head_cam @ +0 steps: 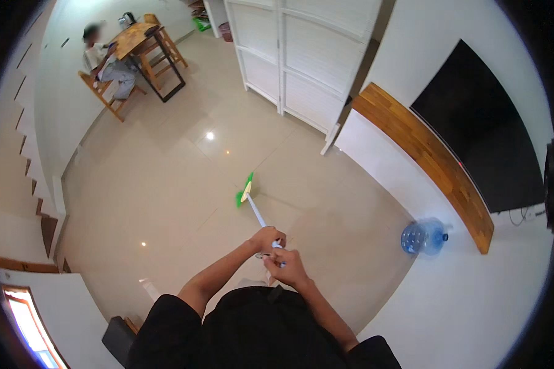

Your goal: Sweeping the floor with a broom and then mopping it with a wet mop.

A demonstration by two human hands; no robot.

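Note:
A broom with green bristles and a pale yellow head (246,191) is held out in front of me, over the glossy tiled floor (166,184). Its light-coloured handle runs back towards my body. My left hand (268,240) is wrapped around the handle. Closer to my body, my right hand (287,267) grips the handle's upper end. A small ring-like part shows between the hands, too small to make out. Both forearms are bare below black sleeves.
A person (108,64) sits at a wooden table (134,39) at the upper left. A white folding screen (304,60) stands ahead. On the right are a wooden shelf (424,157), a wall-mounted television (480,129) and a large blue water bottle (424,236). Stairs (32,170) rise at the left.

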